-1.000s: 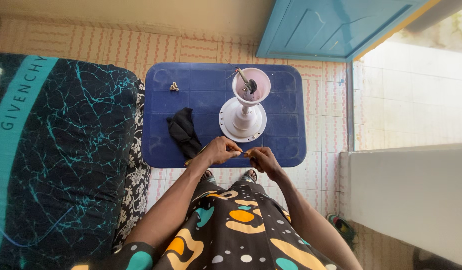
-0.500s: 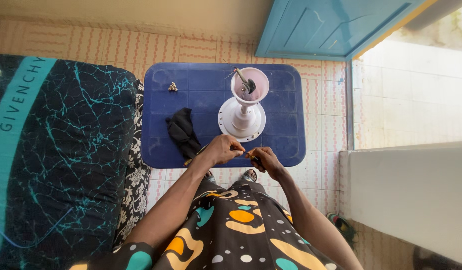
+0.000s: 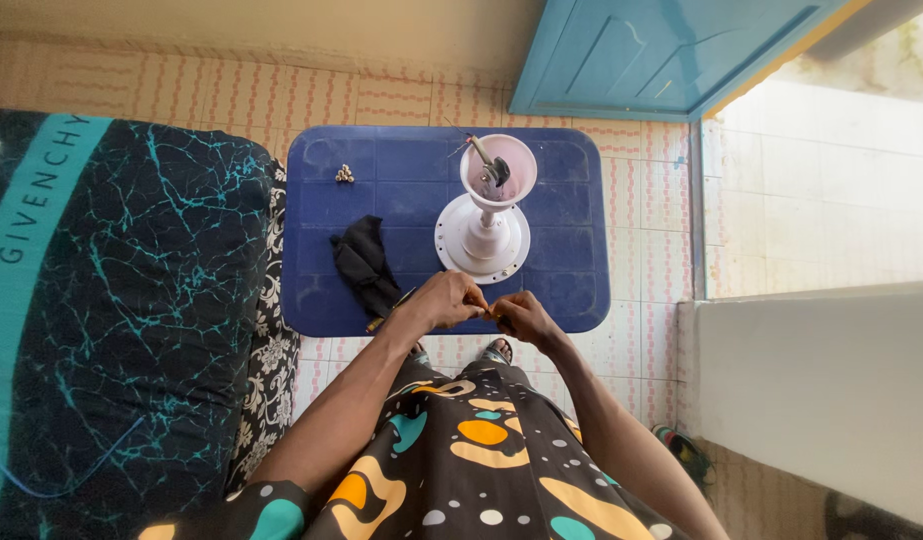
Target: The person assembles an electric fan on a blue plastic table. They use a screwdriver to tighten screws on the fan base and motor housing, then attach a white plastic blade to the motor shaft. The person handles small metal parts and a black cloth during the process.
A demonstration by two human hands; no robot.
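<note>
a: left hand [image 3: 443, 298] closed on slim dark-and-yellow screwdriver [image 3: 389, 312], handle trailing left and toward the body, tip end pointing right.
b: right hand [image 3: 522, 315]?
a: fingertips pinched on something tiny just off the tip; too small to name. hands nearly touching, over near edge of blue plastic table [image 3: 571, 215].
b: room?
a: white fan base with pink cup-shaped housing [image 3: 486, 215] just beyond the hands. black cloth [image 3: 363, 262] beside left wrist. small brass screws [image 3: 345, 174] well apart, far left corner.
</note>
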